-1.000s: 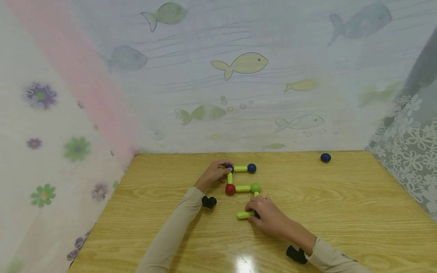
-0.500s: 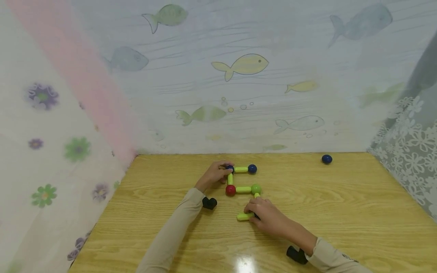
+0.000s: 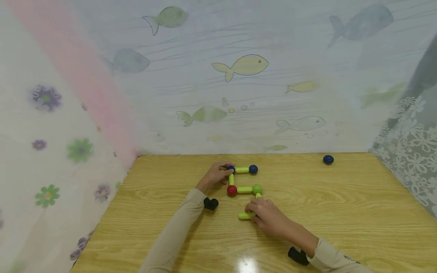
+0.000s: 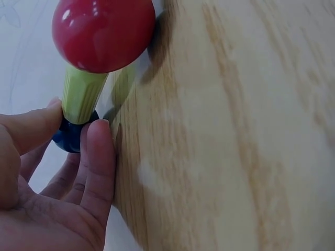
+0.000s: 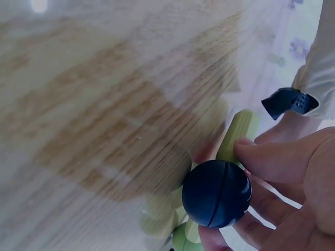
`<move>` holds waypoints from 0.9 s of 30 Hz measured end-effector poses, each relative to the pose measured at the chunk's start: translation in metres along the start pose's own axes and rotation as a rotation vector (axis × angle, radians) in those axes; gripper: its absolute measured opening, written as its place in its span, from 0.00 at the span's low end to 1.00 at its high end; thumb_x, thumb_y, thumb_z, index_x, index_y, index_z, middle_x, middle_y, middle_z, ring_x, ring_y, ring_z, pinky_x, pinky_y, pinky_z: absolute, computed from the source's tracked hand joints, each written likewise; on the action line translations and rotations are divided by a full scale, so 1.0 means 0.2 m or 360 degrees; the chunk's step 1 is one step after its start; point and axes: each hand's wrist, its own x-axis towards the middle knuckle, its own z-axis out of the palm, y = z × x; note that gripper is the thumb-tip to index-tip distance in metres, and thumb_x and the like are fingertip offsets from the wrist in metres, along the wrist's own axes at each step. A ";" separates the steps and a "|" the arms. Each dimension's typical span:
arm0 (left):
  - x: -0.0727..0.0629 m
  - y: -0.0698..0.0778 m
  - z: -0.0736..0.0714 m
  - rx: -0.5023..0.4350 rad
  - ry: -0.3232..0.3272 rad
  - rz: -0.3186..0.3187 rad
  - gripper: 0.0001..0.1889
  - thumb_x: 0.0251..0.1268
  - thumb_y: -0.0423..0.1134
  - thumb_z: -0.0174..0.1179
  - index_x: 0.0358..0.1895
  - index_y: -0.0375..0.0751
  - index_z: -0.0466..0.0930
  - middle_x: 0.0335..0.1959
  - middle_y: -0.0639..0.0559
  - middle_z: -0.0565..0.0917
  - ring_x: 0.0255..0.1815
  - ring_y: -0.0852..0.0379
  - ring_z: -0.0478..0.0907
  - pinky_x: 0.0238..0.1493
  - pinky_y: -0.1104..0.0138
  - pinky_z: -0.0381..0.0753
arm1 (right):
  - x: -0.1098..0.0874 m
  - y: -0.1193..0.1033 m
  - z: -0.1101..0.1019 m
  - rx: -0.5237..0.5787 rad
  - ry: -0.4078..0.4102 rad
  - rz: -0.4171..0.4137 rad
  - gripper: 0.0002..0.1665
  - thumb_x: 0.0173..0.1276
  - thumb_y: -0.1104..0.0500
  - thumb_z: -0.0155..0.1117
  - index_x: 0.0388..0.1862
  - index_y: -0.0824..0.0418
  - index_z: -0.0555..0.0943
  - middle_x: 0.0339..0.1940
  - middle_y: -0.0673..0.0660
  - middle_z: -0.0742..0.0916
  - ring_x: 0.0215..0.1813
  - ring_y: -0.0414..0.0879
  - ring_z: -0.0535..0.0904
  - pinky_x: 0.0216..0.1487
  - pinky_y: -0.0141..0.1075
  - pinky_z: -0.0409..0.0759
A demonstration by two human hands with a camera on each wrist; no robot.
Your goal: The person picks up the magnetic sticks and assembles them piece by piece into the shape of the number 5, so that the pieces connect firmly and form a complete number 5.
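A chain of yellow-green rods and coloured balls lies on the wooden table in the head view. At its back left corner my left hand (image 3: 216, 174) grips a dark blue ball (image 4: 69, 138) between thumb and fingers. From there one rod runs right to another blue ball (image 3: 253, 169), and one runs toward me to a red ball (image 3: 231, 190). A rod joins the red ball to a green ball (image 3: 257, 189). At the near end my right hand (image 3: 271, 218) holds a dark blue ball (image 5: 217, 193), its thumb on the rod (image 3: 246, 215) pointing left.
A loose dark blue ball (image 3: 328, 159) lies near the table's back edge, on the right. Black wrist-camera pieces (image 3: 211, 204) show at both wrists. A wall cloth (image 3: 239, 91) with drawn fish rises behind the table (image 3: 341, 212).
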 end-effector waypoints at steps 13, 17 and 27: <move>-0.01 0.01 -0.01 -0.0035 -0.0020 -0.0012 0.16 0.68 0.38 0.57 0.58 0.44 0.78 0.49 0.44 0.78 0.33 0.54 0.77 0.27 0.66 0.81 | 0.00 0.01 -0.01 0.0011 -0.0017 -0.0003 0.12 0.62 0.67 0.65 0.44 0.56 0.80 0.44 0.50 0.81 0.43 0.42 0.72 0.38 0.38 0.69; 0.00 0.01 -0.01 -0.0036 -0.0037 -0.0006 0.17 0.68 0.38 0.57 0.59 0.44 0.77 0.49 0.45 0.79 0.32 0.54 0.78 0.28 0.65 0.81 | -0.01 0.01 -0.01 0.0005 -0.0015 -0.0009 0.13 0.63 0.67 0.65 0.45 0.57 0.81 0.44 0.50 0.81 0.44 0.43 0.72 0.38 0.37 0.70; -0.01 0.02 -0.01 -0.0033 -0.0040 -0.0008 0.18 0.69 0.39 0.57 0.60 0.43 0.76 0.50 0.44 0.78 0.35 0.52 0.78 0.29 0.64 0.82 | -0.03 0.03 -0.03 0.0037 -0.0016 -0.0043 0.13 0.62 0.68 0.65 0.45 0.58 0.81 0.45 0.49 0.81 0.46 0.43 0.74 0.44 0.41 0.75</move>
